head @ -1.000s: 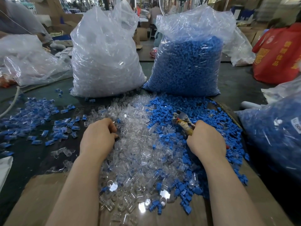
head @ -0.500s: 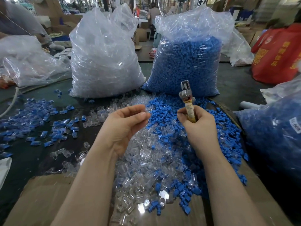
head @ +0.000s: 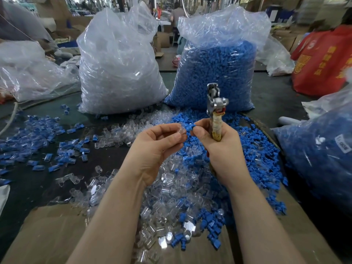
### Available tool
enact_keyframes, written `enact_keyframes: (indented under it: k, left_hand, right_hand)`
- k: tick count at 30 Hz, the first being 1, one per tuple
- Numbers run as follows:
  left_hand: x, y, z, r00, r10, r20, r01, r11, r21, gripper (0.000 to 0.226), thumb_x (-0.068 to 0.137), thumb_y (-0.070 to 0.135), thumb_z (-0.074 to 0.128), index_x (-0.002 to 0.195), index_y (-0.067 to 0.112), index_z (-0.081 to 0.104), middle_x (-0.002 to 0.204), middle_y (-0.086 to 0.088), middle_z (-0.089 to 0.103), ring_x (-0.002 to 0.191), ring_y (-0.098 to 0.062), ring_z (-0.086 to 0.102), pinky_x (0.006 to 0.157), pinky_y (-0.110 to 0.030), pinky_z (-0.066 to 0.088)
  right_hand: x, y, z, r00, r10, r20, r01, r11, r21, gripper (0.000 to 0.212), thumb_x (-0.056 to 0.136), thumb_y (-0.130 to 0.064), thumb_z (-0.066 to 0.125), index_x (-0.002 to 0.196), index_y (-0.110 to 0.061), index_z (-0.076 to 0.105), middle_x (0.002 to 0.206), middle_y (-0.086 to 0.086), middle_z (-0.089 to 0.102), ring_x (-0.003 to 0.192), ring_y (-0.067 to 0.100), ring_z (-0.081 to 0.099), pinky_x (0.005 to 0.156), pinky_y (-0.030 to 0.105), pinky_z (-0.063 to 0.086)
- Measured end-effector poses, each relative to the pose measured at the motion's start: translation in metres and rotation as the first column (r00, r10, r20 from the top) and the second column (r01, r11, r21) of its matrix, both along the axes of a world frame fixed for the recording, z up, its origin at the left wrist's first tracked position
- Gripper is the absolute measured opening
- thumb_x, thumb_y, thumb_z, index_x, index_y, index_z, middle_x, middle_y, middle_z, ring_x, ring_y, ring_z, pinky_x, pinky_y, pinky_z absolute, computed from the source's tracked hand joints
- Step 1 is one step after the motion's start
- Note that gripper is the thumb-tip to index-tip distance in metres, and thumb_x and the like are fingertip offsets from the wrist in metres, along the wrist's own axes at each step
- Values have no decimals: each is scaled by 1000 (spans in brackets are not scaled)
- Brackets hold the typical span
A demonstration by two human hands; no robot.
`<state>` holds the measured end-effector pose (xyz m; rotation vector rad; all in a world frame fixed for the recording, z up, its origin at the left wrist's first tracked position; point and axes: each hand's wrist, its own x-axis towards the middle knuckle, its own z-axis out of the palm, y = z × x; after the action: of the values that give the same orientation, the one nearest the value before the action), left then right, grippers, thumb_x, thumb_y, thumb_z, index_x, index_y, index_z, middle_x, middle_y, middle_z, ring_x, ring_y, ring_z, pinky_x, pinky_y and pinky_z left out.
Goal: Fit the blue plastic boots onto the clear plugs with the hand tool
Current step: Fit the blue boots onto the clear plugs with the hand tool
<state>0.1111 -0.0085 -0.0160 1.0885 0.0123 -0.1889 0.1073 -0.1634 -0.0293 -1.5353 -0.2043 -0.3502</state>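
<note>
My left hand (head: 156, 149) is raised above the heap and pinches a clear plug (head: 180, 129) between thumb and fingertips. My right hand (head: 219, 147) grips the tape-wrapped handle of the hand tool (head: 215, 103), whose metal head points up, and its thumb and forefinger pinch a blue boot (head: 190, 127). Boot and plug sit side by side, almost touching. Below both hands lie a heap of clear plugs (head: 171, 187) and a heap of blue boots (head: 253, 149).
A big bag of clear plugs (head: 118, 69) and a big bag of blue boots (head: 215, 73) stand at the back. Another blue-filled bag (head: 320, 153) is at the right, a red bag (head: 323, 60) behind it. Fitted blue pieces (head: 28, 134) lie scattered left. Cardboard (head: 47, 235) covers the near edge.
Both hands lifted out of the heaps, the left with a clear plug, the right with the tool turned upright. The plug and the blue boot have come together between the fingertips.
</note>
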Motion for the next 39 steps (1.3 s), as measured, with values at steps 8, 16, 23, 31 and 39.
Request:
enact_keyframes:
  k: [8,16,23,31,39]
  left_hand:
    - [-1,-7,0,998,34,45,-34,999,6,35,62,2,71,96,4,69,84,-7,75,83,-17,74,69,-21,58]
    - [-1,-12,-2,991,97,97,-101,994,37,29,61,6,73,90,8,72,85,-7,76,83,-17,74,72,-22,58]
    - [-2,-11,0,983,107,147,-124,986,110,28,60,14,79,88,12,75,88,-5,76,87,-18,72,79,-25,58]
    - [-2,-13,-2,966,158,206,-200,958,205,26,62,16,80,87,14,75,89,-8,76,86,-20,71,78,-26,58]
    - [-2,-15,-2,946,238,221,-286,932,222,19,78,-1,76,88,15,74,89,-6,74,91,-24,70,87,-36,59]
  right_hand:
    - [-1,4,0,1000,13,11,-12,1000,-21,19,91,-12,68,80,-26,65,72,-15,66,72,-2,61,71,12,50]
    - [0,7,-1,1000,-15,12,15,999,-36,17,91,-11,68,81,-25,65,73,-12,67,71,-1,61,68,12,51]
    - [0,8,0,999,-35,20,37,996,-79,20,91,-11,68,80,-28,65,79,0,68,71,5,61,68,19,54]
    - [0,5,-1,999,-45,26,48,990,-134,19,92,-12,67,82,-29,66,80,4,67,76,24,62,66,24,53]
    - [2,-3,-5,999,4,-38,-11,984,-179,10,91,-22,65,86,-30,67,84,9,67,78,28,63,75,38,56]
